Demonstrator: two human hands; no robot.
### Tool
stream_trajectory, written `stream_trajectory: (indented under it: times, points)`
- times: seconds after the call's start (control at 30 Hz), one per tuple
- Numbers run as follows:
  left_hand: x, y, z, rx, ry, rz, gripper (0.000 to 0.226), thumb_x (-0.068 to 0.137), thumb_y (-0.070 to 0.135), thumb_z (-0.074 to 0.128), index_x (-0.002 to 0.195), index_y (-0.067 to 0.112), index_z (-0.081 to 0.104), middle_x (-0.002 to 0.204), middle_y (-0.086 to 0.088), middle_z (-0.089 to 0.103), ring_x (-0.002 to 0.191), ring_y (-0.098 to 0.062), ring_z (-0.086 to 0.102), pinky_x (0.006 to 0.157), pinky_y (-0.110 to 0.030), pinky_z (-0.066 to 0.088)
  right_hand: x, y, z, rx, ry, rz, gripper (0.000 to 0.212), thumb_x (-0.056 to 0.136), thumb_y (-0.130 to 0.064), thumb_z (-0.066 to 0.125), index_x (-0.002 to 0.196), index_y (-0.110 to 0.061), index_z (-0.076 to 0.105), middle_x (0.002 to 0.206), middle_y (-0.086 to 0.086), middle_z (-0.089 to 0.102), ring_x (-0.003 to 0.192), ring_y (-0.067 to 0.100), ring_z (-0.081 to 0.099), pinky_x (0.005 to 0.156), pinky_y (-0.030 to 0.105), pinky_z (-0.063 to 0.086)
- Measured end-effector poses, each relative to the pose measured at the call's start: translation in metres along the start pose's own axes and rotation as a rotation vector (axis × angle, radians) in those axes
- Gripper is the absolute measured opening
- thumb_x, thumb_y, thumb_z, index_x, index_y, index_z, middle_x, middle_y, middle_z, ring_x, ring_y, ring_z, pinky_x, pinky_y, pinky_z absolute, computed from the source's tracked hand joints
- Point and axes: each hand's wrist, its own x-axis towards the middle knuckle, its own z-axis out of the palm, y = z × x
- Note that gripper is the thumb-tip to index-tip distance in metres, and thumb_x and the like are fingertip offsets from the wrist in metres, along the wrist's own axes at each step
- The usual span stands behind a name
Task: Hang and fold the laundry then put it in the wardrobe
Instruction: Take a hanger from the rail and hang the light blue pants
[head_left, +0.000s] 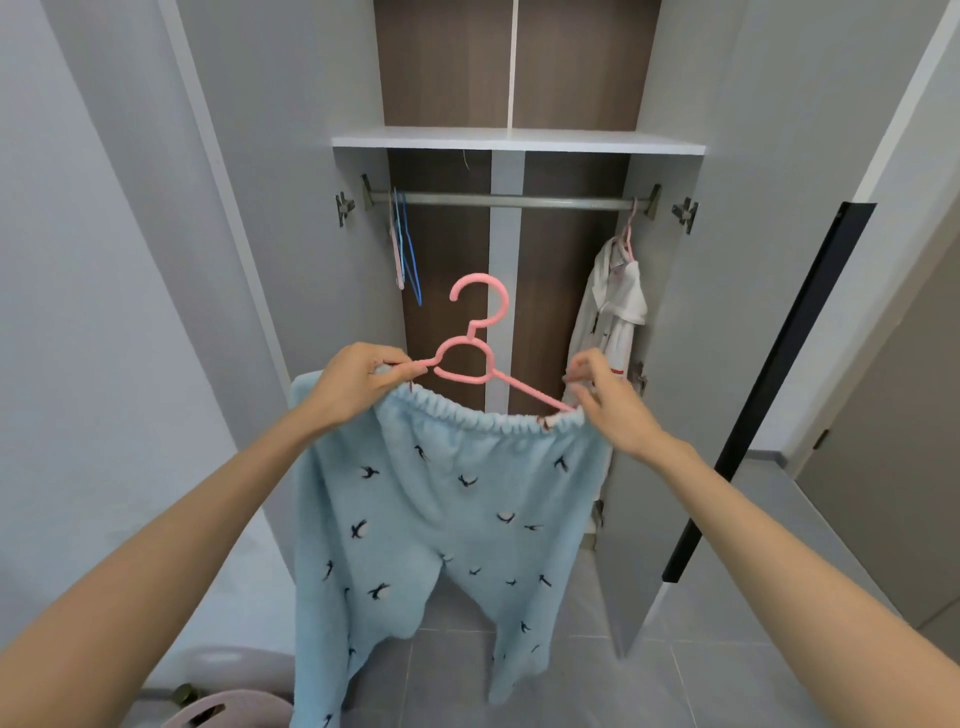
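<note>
- A pink plastic clothes hanger (530, 389) is held up in the middle of the frame, hook uppermost, in front of an open grey wardrobe (358, 260)
- A pair of light blue fleece trousers with a dark bird pattern (441, 519) is hung from the hanger by its elastic waistband, and its legs are seen falling toward the lower centre of the frame
- The left end of the hanger and the waistband beside it are gripped by the left hand (358, 382), with fingers and thumb closed on them
- The right end of the hanger, at the waistband, is pinched between the thumb and fingertips of the right hand (605, 400)
- A metal rail (509, 201) is fixed across the wardrobe under a white shelf (519, 140), above the hanger's hook and apart from it
- Empty blue and pink hangers (405, 249) are hung at the left end of the rail
- A white shirt (610, 306) is hung on another pink hanger at the right end of the rail
- A rounded pale basket (228, 712) is partly seen at the lower left of the frame
</note>
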Motion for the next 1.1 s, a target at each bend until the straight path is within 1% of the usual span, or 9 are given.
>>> stream_trajectory:
  times: [0.07,0.13,0.23,0.33,0.53,0.7,0.8,0.87,1.1]
  points:
    - [0.002,0.001,0.004,0.002,0.016,-0.023,0.021,0.086,0.036,0.063,0.076,0.021,0.073,0.067,0.016,0.065,0.063,-0.005,0.053,0.065,-0.024,0.040,-0.005,-0.005,0.016,0.047,-0.005,0.055,0.016,0.102,-0.028,0.035,0.109,-0.017,0.045,0.102,0.001,0.065,0.091,0.019,0.062,0.074,0.034,0.045]
    - [0.005,0.000,0.006,0.010,0.044,-0.044,0.023,0.088,0.035,0.062,0.077,0.019,0.073,0.064,0.021,0.063,0.064,-0.001,0.054,0.065,-0.021,0.040,-0.009,-0.010,0.021,0.003,0.007,0.050,0.029,0.101,-0.039,0.033,0.101,-0.019,0.054,0.089,-0.002,0.068,0.081,0.016,0.063,0.071,0.034,0.048]
    - [0.007,-0.002,0.010,-0.032,0.047,-0.059,0.023,0.090,0.029,0.060,0.080,0.013,0.073,0.064,0.025,0.063,0.065,0.004,0.056,0.062,-0.010,0.038,-0.009,-0.015,0.014,-0.130,-0.033,-0.043,0.044,0.097,-0.048,0.039,0.082,-0.012,0.060,0.066,0.003,0.059,0.058,0.014,0.048,0.055,0.025,0.036]
    - [0.011,0.005,0.014,-0.079,0.011,-0.041,0.025,0.092,0.024,0.058,0.067,0.023,0.065,0.060,0.026,0.061,0.060,0.009,0.053,0.060,-0.005,0.037,-0.003,-0.020,0.003,-0.192,-0.057,-0.087,0.048,0.096,-0.047,0.043,0.070,-0.008,0.054,0.056,-0.001,0.044,0.052,0.011,0.037,0.051,0.024,0.027]
    - [0.033,0.022,0.028,-0.146,-0.017,-0.016,0.027,0.094,0.023,0.055,0.073,0.013,0.068,0.083,-0.009,0.068,0.078,-0.012,0.057,0.069,-0.014,0.040,0.004,-0.027,-0.035,-0.269,-0.081,-0.071,0.047,0.098,-0.046,0.040,0.064,-0.013,0.044,0.057,-0.001,0.042,0.054,0.015,0.035,0.053,0.029,0.028]
    - [0.051,0.046,0.049,-0.148,0.007,0.115,0.031,0.092,0.021,0.057,0.063,0.029,0.061,0.073,0.005,0.068,0.077,-0.014,0.060,0.073,-0.019,0.042,-0.001,-0.010,-0.055,-0.383,-0.015,-0.099,0.044,0.098,-0.048,0.032,0.069,-0.017,0.043,0.059,-0.001,0.045,0.052,0.015,0.040,0.054,0.032,0.035]
    - [0.063,0.054,0.060,-0.070,0.006,0.149,0.026,0.093,0.022,0.057,0.068,0.022,0.064,0.076,-0.002,0.065,0.073,-0.012,0.056,0.069,-0.016,0.039,-0.002,0.001,-0.067,-0.395,0.083,-0.082,0.047,0.098,-0.050,0.033,0.071,-0.014,0.046,0.057,-0.003,0.044,0.051,0.013,0.038,0.050,0.028,0.030]
    - [0.073,0.053,0.067,-0.017,0.059,0.139,0.022,0.092,0.022,0.059,0.074,0.015,0.069,0.077,-0.008,0.062,0.074,-0.018,0.052,0.066,-0.023,0.037,-0.001,0.006,-0.075,-0.385,0.132,-0.066,0.046,0.097,-0.050,0.034,0.065,-0.018,0.040,0.054,-0.004,0.041,0.050,0.013,0.037,0.050,0.029,0.028]
    - [0.104,0.053,0.086,0.133,0.150,0.131,0.022,0.092,0.019,0.057,0.088,0.003,0.072,0.076,-0.006,0.055,0.076,-0.022,0.048,0.066,-0.027,0.037,0.001,0.019,-0.101,-0.329,0.161,-0.033,0.047,0.097,-0.048,0.040,0.056,-0.027,0.033,0.052,-0.005,0.039,0.051,0.012,0.036,0.050,0.028,0.025]
